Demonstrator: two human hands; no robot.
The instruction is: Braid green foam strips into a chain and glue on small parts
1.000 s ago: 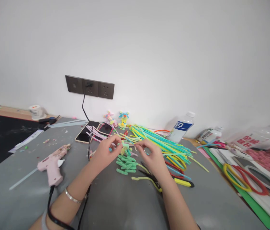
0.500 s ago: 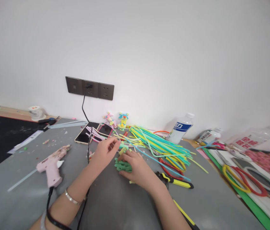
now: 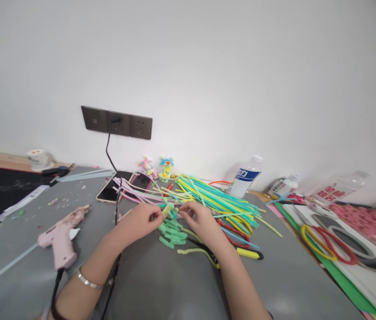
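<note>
My left hand (image 3: 144, 218), wearing a silver bangle, pinches the near side of a small green-and-yellow fuzzy piece (image 3: 167, 210), which looks like bent pipe cleaner. Facing it, my right hand (image 3: 200, 221) has its thumb and forefinger drawn together at the piece's right side; what lies between those fingertips is too small to make out. Just below the hands is a pile of short green pipe-cleaner pieces (image 3: 172, 234) on the grey table. A yellow-green pipe cleaner (image 3: 196, 250) curves under my right wrist.
A pink glue gun (image 3: 62, 242) lies left, its black cord (image 3: 108, 284) near my left arm. Long pipe cleaners (image 3: 221, 202) spread behind my right hand beside a bottle (image 3: 245, 178). Yellow-handled pliers (image 3: 250, 254) lie right. Two figures (image 3: 166, 169) stand by the wall; phones (image 3: 116, 186) lie left.
My right hand has lifted off the green pieces and moved right and up, uncovering them. My left hand has come down to the small green-and-yellow piece. The view has shifted slightly.
</note>
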